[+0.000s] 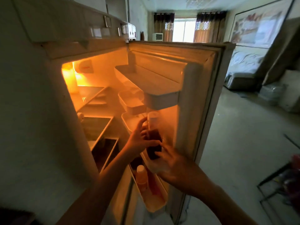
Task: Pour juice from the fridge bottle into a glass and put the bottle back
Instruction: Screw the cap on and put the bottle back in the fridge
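The fridge stands open, lit orange inside, its door [191,88] swung to the right. A clear juice bottle [154,137] with a pale cap and dark juice in its lower half stands upright at the door's lower shelf [155,207]. My left hand [139,140] wraps the bottle's left side at mid-height. My right hand [172,166] holds its base from the right and below. No glass is in view.
An orange bottle [142,177] and a red item stand in the same lower door shelf below the juice bottle. Upper door bins [162,98] and inner glass shelves [95,127] sit to the left. A room with a mattress [243,69] lies beyond.
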Available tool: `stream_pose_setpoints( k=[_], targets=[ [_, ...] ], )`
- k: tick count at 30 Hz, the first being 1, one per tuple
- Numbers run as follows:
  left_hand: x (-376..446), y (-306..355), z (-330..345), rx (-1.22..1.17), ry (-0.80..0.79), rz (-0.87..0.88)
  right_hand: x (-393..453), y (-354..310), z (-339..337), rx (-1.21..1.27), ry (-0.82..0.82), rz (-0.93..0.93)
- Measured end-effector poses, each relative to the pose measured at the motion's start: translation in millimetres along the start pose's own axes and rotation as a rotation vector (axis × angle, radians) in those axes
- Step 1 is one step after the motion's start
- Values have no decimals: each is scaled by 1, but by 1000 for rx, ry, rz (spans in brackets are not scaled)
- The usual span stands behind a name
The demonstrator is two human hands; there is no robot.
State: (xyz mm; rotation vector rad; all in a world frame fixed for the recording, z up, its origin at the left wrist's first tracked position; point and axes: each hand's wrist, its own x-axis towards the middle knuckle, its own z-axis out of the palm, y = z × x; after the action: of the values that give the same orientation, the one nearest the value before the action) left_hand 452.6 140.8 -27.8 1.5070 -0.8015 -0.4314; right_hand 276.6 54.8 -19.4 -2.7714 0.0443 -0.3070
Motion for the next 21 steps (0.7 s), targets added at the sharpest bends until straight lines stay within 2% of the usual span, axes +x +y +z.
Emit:
stream_pose_setpoints(
  k=[4, 6, 9, 11, 14, 18, 21],
  targets=[
    [-2, 5, 14, -18, 48, 25, -7, -1, -1, -55, -7, 41],
    [-8, 14, 24, -8, 132, 49, -11, 1, 0, -57, 2, 42],
    [-16, 27, 32, 283, 255, 81, -15, 5, 2, -106, -8, 34],
    [-23, 35, 39, 385, 317, 93, -18, 6, 1, -77, 9, 28],
    [-49, 51, 53, 498, 413, 358, -25, 7, -7, 6, 85, -37],
    [-77, 82, 89, 695, 411, 760, -52, 14, -19, -19, 301, -88],
    [-67, 106, 121, 775, 420, 849, -70, 42, -19, -20, 282, -81]
  ],
)
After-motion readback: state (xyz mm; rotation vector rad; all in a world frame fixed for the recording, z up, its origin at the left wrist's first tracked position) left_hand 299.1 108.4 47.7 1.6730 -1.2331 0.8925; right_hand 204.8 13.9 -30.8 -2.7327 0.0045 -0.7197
